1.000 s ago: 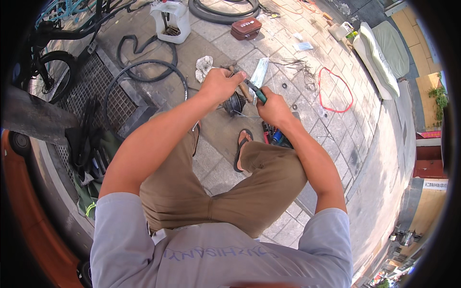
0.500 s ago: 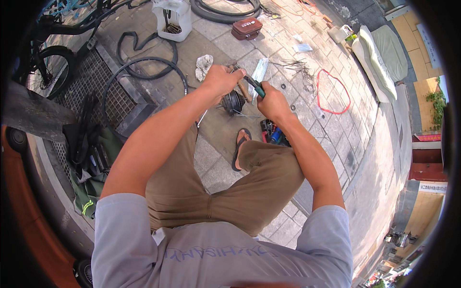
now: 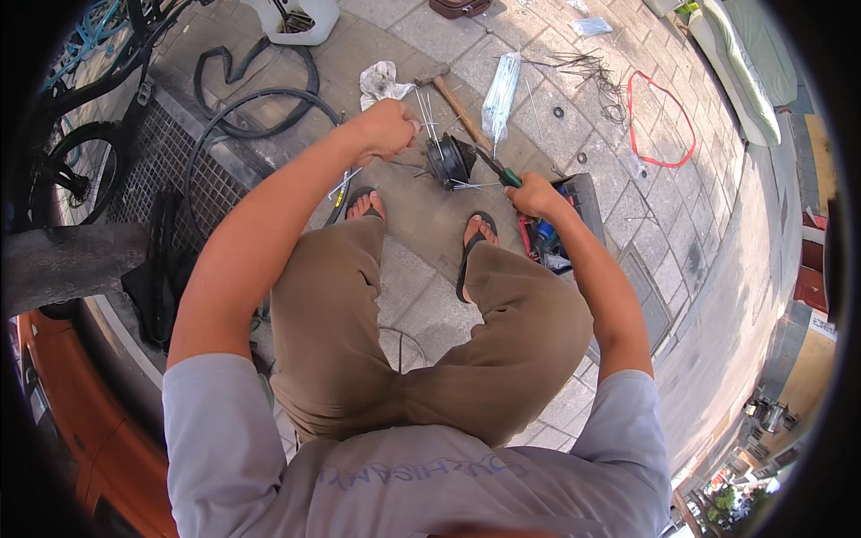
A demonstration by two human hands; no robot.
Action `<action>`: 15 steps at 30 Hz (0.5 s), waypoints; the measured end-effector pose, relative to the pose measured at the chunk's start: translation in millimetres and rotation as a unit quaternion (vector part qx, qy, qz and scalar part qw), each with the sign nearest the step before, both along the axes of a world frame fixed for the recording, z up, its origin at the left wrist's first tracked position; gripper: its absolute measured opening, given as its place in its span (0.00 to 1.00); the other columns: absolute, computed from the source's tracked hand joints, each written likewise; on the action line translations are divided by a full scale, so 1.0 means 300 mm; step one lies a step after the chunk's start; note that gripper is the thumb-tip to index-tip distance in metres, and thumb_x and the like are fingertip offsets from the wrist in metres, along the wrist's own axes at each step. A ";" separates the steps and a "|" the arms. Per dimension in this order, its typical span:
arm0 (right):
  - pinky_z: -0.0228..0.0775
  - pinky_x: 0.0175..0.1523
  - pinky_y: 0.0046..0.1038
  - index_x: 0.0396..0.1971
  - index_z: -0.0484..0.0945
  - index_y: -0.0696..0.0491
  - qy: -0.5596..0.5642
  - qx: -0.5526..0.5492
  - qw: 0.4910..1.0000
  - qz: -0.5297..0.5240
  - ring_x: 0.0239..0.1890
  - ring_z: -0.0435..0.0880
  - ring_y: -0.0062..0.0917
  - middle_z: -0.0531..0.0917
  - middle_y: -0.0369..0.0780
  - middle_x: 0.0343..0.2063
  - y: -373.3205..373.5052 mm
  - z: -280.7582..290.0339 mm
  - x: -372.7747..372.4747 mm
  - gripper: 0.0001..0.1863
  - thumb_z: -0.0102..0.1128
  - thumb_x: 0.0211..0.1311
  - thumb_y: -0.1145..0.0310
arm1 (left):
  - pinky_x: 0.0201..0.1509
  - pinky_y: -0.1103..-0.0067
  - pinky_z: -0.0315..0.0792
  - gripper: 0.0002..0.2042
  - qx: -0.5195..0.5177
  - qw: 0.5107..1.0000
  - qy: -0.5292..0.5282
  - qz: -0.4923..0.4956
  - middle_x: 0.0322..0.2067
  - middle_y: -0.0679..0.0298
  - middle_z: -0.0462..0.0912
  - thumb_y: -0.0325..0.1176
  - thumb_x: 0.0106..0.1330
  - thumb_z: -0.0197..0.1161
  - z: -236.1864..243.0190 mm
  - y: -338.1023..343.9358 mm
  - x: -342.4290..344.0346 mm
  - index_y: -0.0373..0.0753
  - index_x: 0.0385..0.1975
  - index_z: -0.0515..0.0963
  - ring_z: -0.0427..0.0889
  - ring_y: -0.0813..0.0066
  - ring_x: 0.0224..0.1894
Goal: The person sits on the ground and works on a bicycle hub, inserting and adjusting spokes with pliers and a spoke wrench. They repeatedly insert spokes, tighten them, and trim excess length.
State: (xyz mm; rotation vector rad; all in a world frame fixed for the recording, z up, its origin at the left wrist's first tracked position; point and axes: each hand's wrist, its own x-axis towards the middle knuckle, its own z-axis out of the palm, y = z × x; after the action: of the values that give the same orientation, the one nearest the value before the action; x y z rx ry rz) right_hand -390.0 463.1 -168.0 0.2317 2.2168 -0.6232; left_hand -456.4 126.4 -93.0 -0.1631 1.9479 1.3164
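My left hand (image 3: 387, 128) has curled fingers beside thin metal spokes (image 3: 429, 115); whatever is pinched in it is too small to make out. The spokes rise from a black wheel hub (image 3: 448, 161) on the paving, with more spokes lying across its lower side. My right hand (image 3: 535, 194) grips a green-handled tool (image 3: 507, 175), its dark end pointing up-left toward the hub. A wooden-handled hammer (image 3: 459, 109) lies behind the hub, between a crumpled white rag (image 3: 386, 82) and a pale blue plastic packet (image 3: 500, 97).
Black tubes (image 3: 316, 100) lie left beside a metal grate (image 3: 152, 193) and a bicycle (image 3: 81, 152). An open toolbox (image 3: 581, 215) sits by my right leg. A red band (image 3: 661, 164), a cushion (image 3: 744, 99) and a white jug (image 3: 314, 22) lie farther out; an orange car (image 3: 81, 412) stands left.
My hands have moved apart; the tool's dark end is now away from my left hand. The view has shifted, so the hub and both feet show more fully.
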 end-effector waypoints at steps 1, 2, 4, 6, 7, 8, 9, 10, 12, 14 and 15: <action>0.81 0.30 0.41 0.38 0.81 0.68 -0.023 -0.016 0.993 -0.114 0.25 0.89 0.36 0.87 0.53 0.29 -0.006 -0.053 0.012 0.19 0.60 0.72 0.62 | 0.24 0.78 0.70 0.12 0.008 1.000 -0.021 0.007 0.36 0.61 0.82 0.32 0.78 0.58 -0.041 -0.024 -0.009 0.31 0.52 0.80 0.79 0.77 0.27; 0.79 0.27 0.40 0.38 0.80 0.69 -0.017 -0.048 0.981 -0.187 0.24 0.88 0.36 0.85 0.49 0.27 -0.003 -0.095 0.019 0.18 0.62 0.72 0.64 | 0.25 0.78 0.71 0.12 0.020 0.999 -0.042 0.026 0.36 0.60 0.82 0.32 0.79 0.57 -0.078 -0.042 0.000 0.31 0.52 0.79 0.80 0.76 0.28; 0.77 0.24 0.39 0.41 0.78 0.64 -0.058 -0.084 0.947 -0.304 0.22 0.83 0.32 0.81 0.44 0.26 0.025 -0.258 0.030 0.16 0.63 0.74 0.63 | 0.25 0.78 0.74 0.11 0.044 0.992 -0.103 0.064 0.37 0.59 0.82 0.31 0.80 0.55 -0.193 -0.053 0.048 0.31 0.50 0.79 0.83 0.75 0.30; 0.83 0.27 0.39 0.43 0.77 0.64 -0.045 -0.084 0.925 -0.367 0.24 0.83 0.33 0.81 0.44 0.28 0.042 -0.384 0.029 0.16 0.62 0.75 0.63 | 0.23 0.76 0.76 0.12 0.033 0.989 -0.122 0.077 0.32 0.61 0.82 0.35 0.79 0.58 -0.320 -0.050 0.103 0.31 0.48 0.80 0.83 0.74 0.26; 0.84 0.28 0.39 0.43 0.77 0.65 -0.035 -0.074 0.919 -0.385 0.24 0.84 0.34 0.81 0.45 0.28 0.052 -0.439 0.033 0.17 0.62 0.75 0.63 | 0.23 0.77 0.75 0.12 0.021 0.990 -0.125 0.066 0.31 0.62 0.81 0.36 0.79 0.59 -0.369 -0.038 0.119 0.32 0.47 0.80 0.82 0.74 0.24; 0.85 0.29 0.39 0.44 0.77 0.65 -0.025 -0.064 0.913 -0.403 0.24 0.84 0.34 0.82 0.46 0.27 0.061 -0.490 0.039 0.17 0.61 0.75 0.63 | 0.22 0.77 0.75 0.13 0.010 0.990 -0.128 0.055 0.29 0.63 0.81 0.37 0.78 0.60 -0.420 -0.026 0.139 0.32 0.47 0.80 0.82 0.74 0.22; 0.84 0.33 0.40 0.45 0.78 0.67 -0.020 -0.043 0.923 -0.382 0.28 0.87 0.37 0.83 0.51 0.32 0.056 -0.531 0.035 0.20 0.61 0.74 0.61 | 0.20 0.78 0.70 0.14 0.010 0.987 -0.132 0.095 0.25 0.65 0.79 0.39 0.77 0.62 -0.483 -0.014 0.178 0.32 0.46 0.81 0.76 0.76 0.17; 0.84 0.36 0.42 0.46 0.78 0.69 -0.011 -0.022 0.931 -0.364 0.33 0.89 0.40 0.85 0.56 0.36 0.060 -0.557 0.033 0.22 0.60 0.73 0.59 | 0.20 0.78 0.69 0.14 0.010 0.986 -0.132 0.099 0.25 0.65 0.79 0.39 0.77 0.62 -0.527 0.005 0.191 0.32 0.47 0.81 0.74 0.77 0.17; 0.83 0.44 0.43 0.48 0.78 0.70 0.039 0.032 0.943 -0.329 0.40 0.92 0.45 0.85 0.63 0.42 0.063 -0.610 0.034 0.25 0.58 0.73 0.57 | 0.19 0.78 0.66 0.14 0.012 0.986 -0.129 0.106 0.25 0.65 0.79 0.39 0.77 0.62 -0.589 0.043 0.205 0.32 0.47 0.81 0.72 0.79 0.16; 0.82 0.52 0.44 0.49 0.77 0.69 0.120 0.096 0.944 -0.292 0.46 0.91 0.49 0.85 0.66 0.46 0.050 -0.668 0.051 0.27 0.57 0.73 0.54 | 0.19 0.78 0.62 0.14 0.027 0.988 -0.115 0.103 0.24 0.66 0.78 0.40 0.77 0.62 -0.627 0.082 0.214 0.33 0.48 0.81 0.68 0.81 0.16; 0.79 0.56 0.46 0.50 0.77 0.67 0.136 0.108 0.941 -0.289 0.46 0.90 0.54 0.86 0.63 0.46 0.022 -0.656 0.042 0.26 0.57 0.73 0.54 | 0.19 0.78 0.62 0.14 0.030 0.988 -0.112 0.102 0.24 0.66 0.78 0.40 0.77 0.62 -0.625 0.089 0.210 0.34 0.49 0.80 0.68 0.81 0.17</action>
State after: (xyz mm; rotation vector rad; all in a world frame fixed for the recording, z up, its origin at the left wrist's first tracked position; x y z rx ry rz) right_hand -377.5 469.7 -364.8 0.9899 2.4898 -0.7530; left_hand -393.5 153.1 -280.4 -0.4711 1.7351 1.4193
